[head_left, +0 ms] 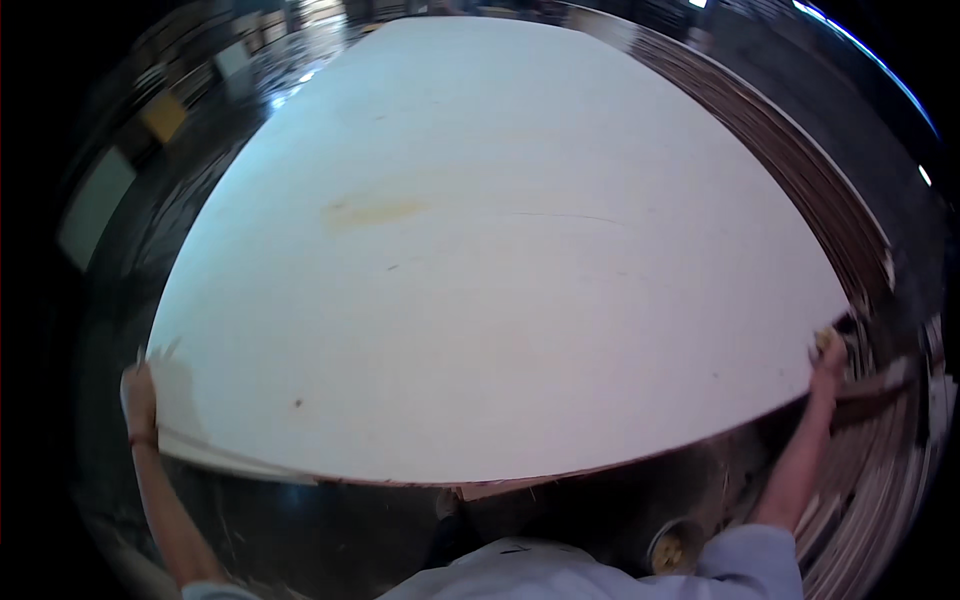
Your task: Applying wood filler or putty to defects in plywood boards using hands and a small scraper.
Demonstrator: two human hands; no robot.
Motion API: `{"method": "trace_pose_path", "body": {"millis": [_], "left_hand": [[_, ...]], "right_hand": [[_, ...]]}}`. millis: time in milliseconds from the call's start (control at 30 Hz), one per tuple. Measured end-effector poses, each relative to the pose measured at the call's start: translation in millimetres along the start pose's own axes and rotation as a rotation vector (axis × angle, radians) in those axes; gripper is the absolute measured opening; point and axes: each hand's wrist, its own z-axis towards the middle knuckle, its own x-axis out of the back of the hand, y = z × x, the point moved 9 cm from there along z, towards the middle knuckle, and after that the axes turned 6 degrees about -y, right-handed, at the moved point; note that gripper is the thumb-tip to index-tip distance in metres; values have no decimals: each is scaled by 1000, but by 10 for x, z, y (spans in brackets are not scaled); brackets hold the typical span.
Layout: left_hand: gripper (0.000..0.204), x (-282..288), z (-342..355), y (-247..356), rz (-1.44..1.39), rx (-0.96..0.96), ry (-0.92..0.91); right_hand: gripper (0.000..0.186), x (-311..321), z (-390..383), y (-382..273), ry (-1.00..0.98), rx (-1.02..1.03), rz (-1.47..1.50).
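At the near left corner of the broad, pale sheet (480, 320), the person's left hand (141, 396) curls shut, pinching its edge. By the near right corner is the right hand (828, 358), its grip too blurred to tell. Smooth, stained and lightly flecked, the sheet spans between both hands; thin, rough-edged brown layers (765, 135) line its right side.

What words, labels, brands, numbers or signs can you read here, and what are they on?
None can be read.
Large pale sheet: only a yellowish stain, a dark spot and other small marks, no lettering visible.
Light shirt: a small dark mark, too unclear to call writing.
Stacked sheets at right: too dark and blurred to tell.
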Motion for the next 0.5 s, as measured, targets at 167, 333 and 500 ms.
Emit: {"method": "trace_pose_path", "body": {"millis": [167, 333, 500], "left_hand": [[66, 192, -221, -675, 77, -167, 5], [68, 623, -1116, -80, -93, 144, -12], [64, 669, -1278, 170, 29, 130, -29]], "right_hand": [[23, -615, -321, -776, -143, 232, 72], [35, -1514, -2437, -1249, -264, 275, 579], [42, -1767, -3316, -1320, -404, 523, 560]]}}
